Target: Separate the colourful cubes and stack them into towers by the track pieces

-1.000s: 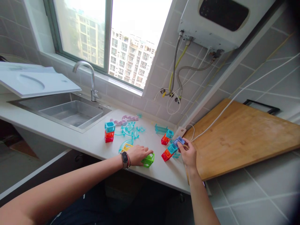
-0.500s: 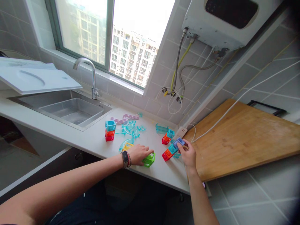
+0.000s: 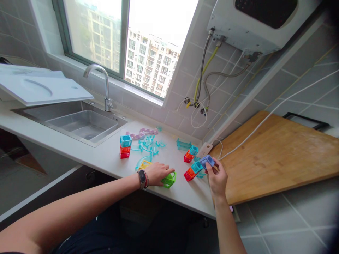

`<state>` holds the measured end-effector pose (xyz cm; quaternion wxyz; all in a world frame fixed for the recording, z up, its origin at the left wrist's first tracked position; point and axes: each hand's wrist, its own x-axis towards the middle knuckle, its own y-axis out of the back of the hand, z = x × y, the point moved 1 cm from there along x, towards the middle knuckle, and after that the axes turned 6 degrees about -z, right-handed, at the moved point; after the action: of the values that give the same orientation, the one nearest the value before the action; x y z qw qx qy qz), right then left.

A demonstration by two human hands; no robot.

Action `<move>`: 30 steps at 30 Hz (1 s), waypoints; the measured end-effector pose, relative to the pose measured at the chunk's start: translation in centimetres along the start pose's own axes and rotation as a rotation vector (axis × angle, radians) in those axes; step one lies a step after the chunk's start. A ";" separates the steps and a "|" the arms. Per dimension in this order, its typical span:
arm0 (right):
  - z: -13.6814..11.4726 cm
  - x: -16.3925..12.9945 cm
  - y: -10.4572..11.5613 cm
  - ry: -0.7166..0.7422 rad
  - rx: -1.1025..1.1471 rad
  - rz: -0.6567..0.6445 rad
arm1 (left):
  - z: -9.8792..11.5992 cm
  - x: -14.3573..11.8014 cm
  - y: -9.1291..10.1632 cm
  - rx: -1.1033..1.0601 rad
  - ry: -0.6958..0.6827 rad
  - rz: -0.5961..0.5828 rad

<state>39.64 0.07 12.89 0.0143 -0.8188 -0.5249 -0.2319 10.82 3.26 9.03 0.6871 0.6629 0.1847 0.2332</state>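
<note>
My right hand [image 3: 218, 179] pinches a periwinkle-blue open-frame toy cube [image 3: 207, 161] between thumb and fingers. The cube is tilted, close beside the top of a tower of teal, orange and red cubes [image 3: 192, 171]; I cannot tell if they touch. My left hand [image 3: 158, 174] is closed over a green open-frame cube [image 3: 170, 180] near the counter's front edge. Partly behind the left wrist lies a yellow frame piece [image 3: 144, 164]. A second teal, orange and red tower [image 3: 190, 154] stands behind the first, and a third [image 3: 125, 146] is farther left.
Teal curved track pieces [image 3: 148, 144] and a lilac wavy strip [image 3: 143, 133] lie mid-counter. Teal rails [image 3: 183, 144] lie at the back. A wooden board [image 3: 275, 155] leans at right, near a white power strip [image 3: 206, 150]. The sink [image 3: 87, 125] is at left.
My right hand has moved slightly right, lifting the periwinkle cube away from the teal top of the tower. The left hand stays on the green cube.
</note>
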 end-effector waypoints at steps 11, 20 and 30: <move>8.6 -7.7 1.5 -0.277 -0.314 -0.055 | -0.2 0.1 0.1 -0.019 0.001 -0.029; 8.0 -8.6 0.6 -0.055 -0.513 0.045 | -0.2 0.3 0.2 -0.016 0.009 -0.056; -3.7 -15.5 -9.2 0.146 -0.139 -0.608 | 0.2 0.0 0.5 -0.020 0.013 -0.044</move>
<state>25.05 -10.06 8.07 -0.0740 -0.6047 -0.7261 -0.3188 10.90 3.14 9.53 0.6974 0.6502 0.2012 0.2243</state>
